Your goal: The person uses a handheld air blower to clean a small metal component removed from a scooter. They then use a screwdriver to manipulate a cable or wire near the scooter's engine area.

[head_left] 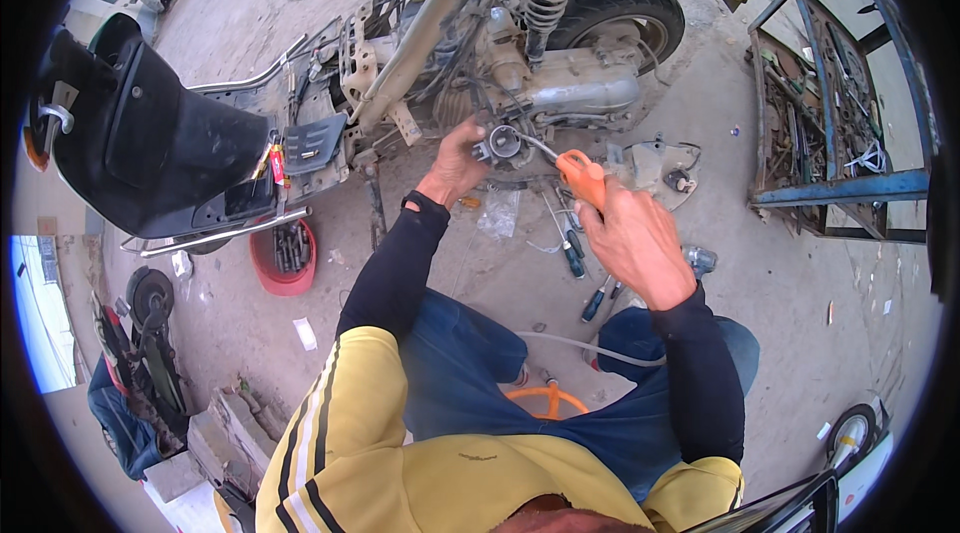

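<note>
Housing (503, 141) with a round metal mouth, just past twelve o'clock in the head view, is what I am working at. My left hand (458, 168), at half past eleven, is closed on its left edge; how far the hidden fingers wrap, I cannot tell. My right hand (640, 243), at three, grips the handle of an orange tool (582, 178) whose bent metal nozzle (540, 146) meets the mouth's side from about two o'clock. From this distance I can't judge whether the tip touches the rim. I'd brace the housing firmly with the left, turn its mouth square to the nozzle, hold the fingertips out of that line, and tilt from the wrist rather than push. A grey hose (590, 345) lies toward half past four; I'd give it slack. Screwdrivers (573, 255) sit near half past three, a clear plastic bag (499, 214) close to centre, and a red bowl (283, 283) of dark parts (292, 248) at nine.
</note>
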`<state>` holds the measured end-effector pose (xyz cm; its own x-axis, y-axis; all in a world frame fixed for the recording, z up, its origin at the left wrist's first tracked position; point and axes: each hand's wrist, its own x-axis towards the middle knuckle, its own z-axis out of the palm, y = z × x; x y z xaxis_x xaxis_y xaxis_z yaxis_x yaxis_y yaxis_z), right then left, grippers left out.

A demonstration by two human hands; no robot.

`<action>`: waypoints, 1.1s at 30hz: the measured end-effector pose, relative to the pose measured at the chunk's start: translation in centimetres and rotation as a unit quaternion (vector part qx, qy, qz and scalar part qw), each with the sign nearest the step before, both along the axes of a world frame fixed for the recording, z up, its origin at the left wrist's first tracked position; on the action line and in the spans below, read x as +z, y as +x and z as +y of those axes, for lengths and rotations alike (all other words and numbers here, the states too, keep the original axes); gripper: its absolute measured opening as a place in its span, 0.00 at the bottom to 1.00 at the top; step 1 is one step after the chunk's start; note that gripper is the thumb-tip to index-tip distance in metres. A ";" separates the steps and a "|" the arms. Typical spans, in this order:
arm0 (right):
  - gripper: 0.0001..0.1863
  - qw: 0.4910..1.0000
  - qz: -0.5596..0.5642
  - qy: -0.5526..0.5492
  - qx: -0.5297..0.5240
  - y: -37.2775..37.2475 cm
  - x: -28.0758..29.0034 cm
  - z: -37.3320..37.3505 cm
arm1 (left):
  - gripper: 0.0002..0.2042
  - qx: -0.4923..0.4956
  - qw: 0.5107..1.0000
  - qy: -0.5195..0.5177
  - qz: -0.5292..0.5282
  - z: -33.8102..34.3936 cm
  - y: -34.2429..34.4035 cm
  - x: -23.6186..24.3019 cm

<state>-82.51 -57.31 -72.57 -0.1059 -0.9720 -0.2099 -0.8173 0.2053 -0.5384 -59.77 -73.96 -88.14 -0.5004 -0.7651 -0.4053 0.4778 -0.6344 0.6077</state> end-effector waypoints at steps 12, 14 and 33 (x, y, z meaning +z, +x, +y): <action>0.16 0.999 0.027 -0.026 0.014 0.2 -0.6 0.0 | 0.07 0.005 0.999 -0.032 -0.010 0.4 -0.4 1.4; 0.16 0.999 0.023 -0.022 0.004 0.3 -0.4 0.0 | 0.07 0.011 0.999 -0.031 -0.018 0.6 -0.6 1.5; 0.19 1.000 -0.012 -0.011 0.016 0.4 -0.1 -0.5 | 0.24 -0.041 0.996 -0.073 -0.016 -0.6 0.8 -0.9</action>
<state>-82.06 -57.81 -72.67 -0.0697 -0.9793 -0.1901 -0.8105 0.1667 -0.5615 -58.99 -74.54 -89.07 -0.5516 -0.7749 -0.3087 0.4076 -0.5733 0.7108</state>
